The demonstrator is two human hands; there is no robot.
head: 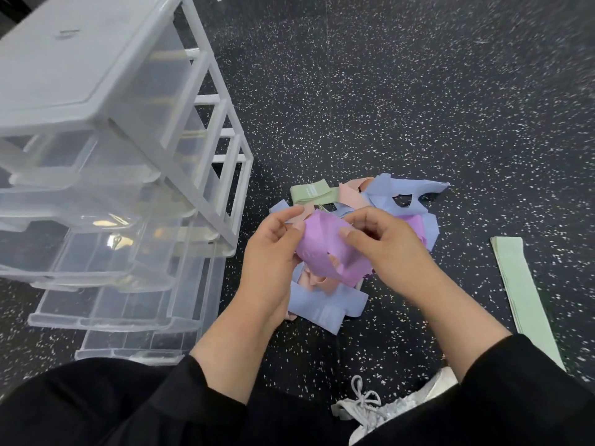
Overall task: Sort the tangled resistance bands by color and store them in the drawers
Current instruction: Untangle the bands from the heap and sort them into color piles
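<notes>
Together, we have both hands on the purple band (325, 249) above the tangled pile (380, 204) on the floor. Our left hand (273, 249) pinches its left edge between thumb and fingers; our right hand (383, 243) keeps a pressed-together grip on its right side. Clear drawers (106, 278) stand pulled out to the left; a green band (524, 294) lies apart on the right.

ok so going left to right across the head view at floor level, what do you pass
Clear plastic drawer unit with its drawers pulled out → left hand → purple band held between both hands, over the tangled pile → right hand → separate green band lying flat on the speckled floor.
</notes>
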